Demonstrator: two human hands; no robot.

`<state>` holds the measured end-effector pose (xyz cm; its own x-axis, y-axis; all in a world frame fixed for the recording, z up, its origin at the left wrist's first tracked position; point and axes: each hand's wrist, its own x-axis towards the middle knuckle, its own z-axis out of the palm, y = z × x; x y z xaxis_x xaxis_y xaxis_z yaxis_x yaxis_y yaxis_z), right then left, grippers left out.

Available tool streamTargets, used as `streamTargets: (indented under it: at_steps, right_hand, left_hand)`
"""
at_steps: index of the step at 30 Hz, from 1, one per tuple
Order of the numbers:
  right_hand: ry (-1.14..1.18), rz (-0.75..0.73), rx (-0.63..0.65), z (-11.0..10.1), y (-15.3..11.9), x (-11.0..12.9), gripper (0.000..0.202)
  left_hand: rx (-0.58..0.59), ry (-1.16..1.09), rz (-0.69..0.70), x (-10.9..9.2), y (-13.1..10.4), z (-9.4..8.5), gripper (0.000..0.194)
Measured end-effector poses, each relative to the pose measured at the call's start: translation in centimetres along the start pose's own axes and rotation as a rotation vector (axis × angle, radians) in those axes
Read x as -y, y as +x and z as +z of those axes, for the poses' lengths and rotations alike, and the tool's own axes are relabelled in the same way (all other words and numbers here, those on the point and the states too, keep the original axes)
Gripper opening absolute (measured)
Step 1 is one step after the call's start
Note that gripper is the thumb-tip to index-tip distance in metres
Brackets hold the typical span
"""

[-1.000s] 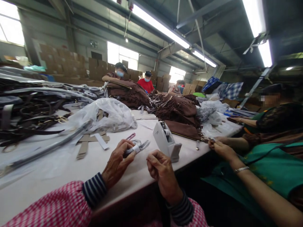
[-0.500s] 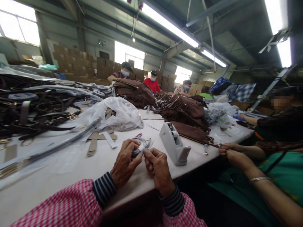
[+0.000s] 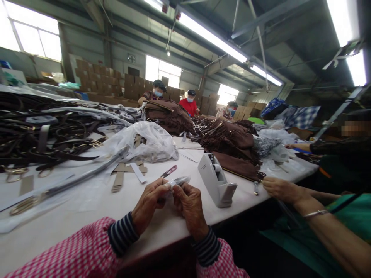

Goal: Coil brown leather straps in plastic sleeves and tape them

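Note:
My left hand (image 3: pixel 150 202) and my right hand (image 3: pixel 189 204) meet over the near part of the table, both with fingers closed on a small plastic-wrapped bundle (image 3: pixel 179 180). Much of the bundle is hidden behind the fingers. Just beyond it lies a pair of small snips (image 3: pixel 169 171) with a reddish handle. A grey tape dispenser (image 3: pixel 216 181) stands to the right of my right hand. Flat taupe strips (image 3: pixel 118 179) and a white strip (image 3: pixel 138 172) lie beyond my left hand.
Dark straps (image 3: pixel 58 135) are heaped at left, beside a long wrapped strap (image 3: pixel 87 173) and a clear plastic bag (image 3: pixel 153 144). Brown bags (image 3: pixel 228 141) are piled farther back. At right, a co-worker's hand (image 3: pixel 281 189) is near the table edge. Other people stand across the table.
The bundle has turned and now shows less above my fingers. The snips behind it are more exposed. The view has shifted slightly, and the co-worker's hands at right have moved.

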<state>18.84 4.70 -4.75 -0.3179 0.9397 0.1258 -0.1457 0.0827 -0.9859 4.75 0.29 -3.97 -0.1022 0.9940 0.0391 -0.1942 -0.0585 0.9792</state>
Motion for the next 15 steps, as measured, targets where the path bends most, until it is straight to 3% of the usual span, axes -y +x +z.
streamTargets:
  at_steps: [3,5,7,9,10,12,15]
  right_hand:
    - [-0.083,0.011,0.036,-0.6,-0.3,0.0,0.046]
    - [-0.200,-0.067,0.016,-1.1,-0.8,-0.1,0.041]
    - [-0.379,-0.273,-0.061,-1.7,-1.4,0.0,0.031]
    - [-0.573,-0.593,-0.110,-2.2,-1.9,0.5,0.012]
    - [-0.675,-0.746,-0.087,-2.3,-2.0,0.9,0.009]
    - [-0.849,-0.980,0.011,-2.5,-2.2,2.0,0.022]
    - [-0.999,-1.136,0.132,-2.1,-2.4,2.9,0.024]
  left_hand:
    - [-0.029,-0.008,0.010,-0.2,-0.1,-0.1,0.032]
    - [-0.034,0.018,0.033,-0.7,-0.3,0.0,0.032]
    - [-0.039,0.101,0.053,-1.2,-0.7,0.3,0.032]
    - [-0.045,0.227,0.076,-1.6,-1.4,0.7,0.031]
    - [-0.048,0.284,0.095,-1.7,-1.8,0.8,0.030]
    - [-0.038,0.370,0.148,-1.9,-2.7,1.0,0.030]
    - [-0.016,0.505,0.220,-2.4,-4.2,0.6,0.030]
